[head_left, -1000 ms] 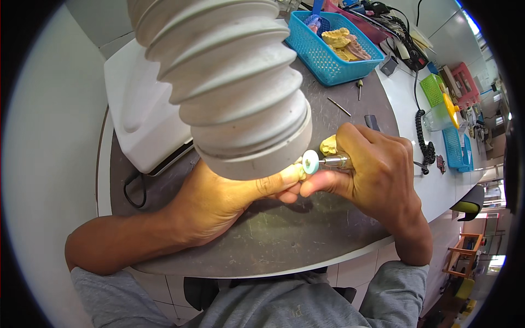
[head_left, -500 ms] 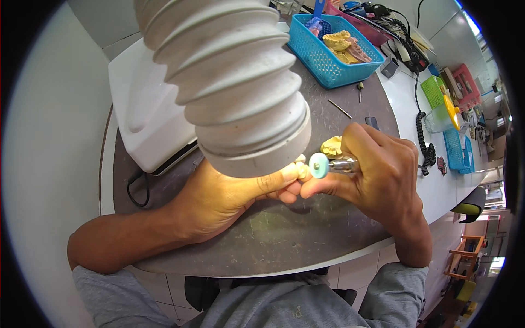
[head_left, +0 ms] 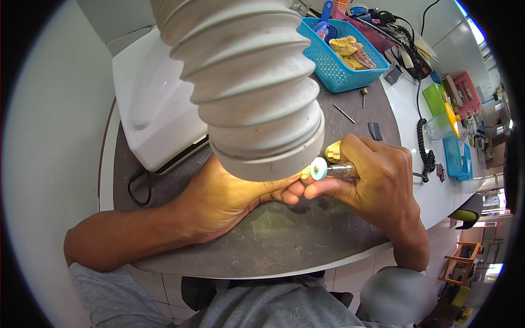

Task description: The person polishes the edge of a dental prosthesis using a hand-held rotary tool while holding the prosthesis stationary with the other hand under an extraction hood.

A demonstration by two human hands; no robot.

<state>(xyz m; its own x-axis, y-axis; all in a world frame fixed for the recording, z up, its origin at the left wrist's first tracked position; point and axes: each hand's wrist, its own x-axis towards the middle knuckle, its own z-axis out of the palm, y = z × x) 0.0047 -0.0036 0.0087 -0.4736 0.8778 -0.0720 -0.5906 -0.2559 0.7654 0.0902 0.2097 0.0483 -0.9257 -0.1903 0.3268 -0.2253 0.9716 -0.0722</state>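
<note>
1. Grinding set-up: the right hand (head_left: 383, 183) is closed round a metal handpiece (head_left: 343, 170), whose pale disc (head_left: 318, 168) sits against a small yellow piece (head_left: 305, 174) pinched in the left hand's (head_left: 224, 197) fingertips, just under the mouth of a ribbed white hose (head_left: 246, 82), near the middle of the surface (head_left: 262, 246).
2. Risk, fingers: the disc is touching or nearly touching the left fingertips; a skid off the piece would likely cut or burn them.
3. Risk, workpiece: the piece is small and held by a pinch alone; too much pressure could twist it loose or chip it.
4. Risk, view: the hose hides part of the left fingers, so the contact is hard to watch.
5. Surface: dark, rounded, scuffed; a yellow cast (head_left: 332, 151) lies just behind the handpiece; a white box (head_left: 153, 115) sits at the far left; a blue basket (head_left: 339, 60) of casts stands at the far edge, with two thin burs (head_left: 344, 113) near it.
6. Room: a white counter (head_left: 404, 104) runs on to the right with a coiled cord (head_left: 424, 147), green and blue trays, and a workshop beyond.
</note>
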